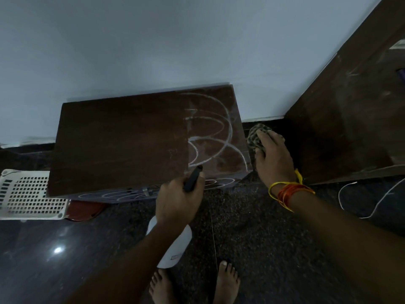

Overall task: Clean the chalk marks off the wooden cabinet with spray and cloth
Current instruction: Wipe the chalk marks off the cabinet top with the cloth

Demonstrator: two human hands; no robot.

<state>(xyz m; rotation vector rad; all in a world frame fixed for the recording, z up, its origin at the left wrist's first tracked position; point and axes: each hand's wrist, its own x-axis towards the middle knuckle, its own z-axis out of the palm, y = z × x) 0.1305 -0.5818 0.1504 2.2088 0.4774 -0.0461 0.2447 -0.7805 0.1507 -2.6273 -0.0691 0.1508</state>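
A low dark wooden cabinet [122, 145] stands against the wall. White chalk arcs [210, 137] cover the right part of its top, and more chalk loops show on its front edge. My left hand [177, 200] grips a white spray bottle [173, 246] by its neck, the black nozzle pointing at the chalked area near the front edge. My right hand [271, 159] holds a bunched patterned cloth [257, 136] just off the cabinet's right side, beside the top. Red and yellow threads circle that wrist.
A white perforated plastic basket [28, 194] lies on the floor left of the cabinet. A tall dark wooden panel [350, 119] rises at the right. A thin white cord [359, 200] trails on the dark polished floor. My bare feet [192, 284] stand below.
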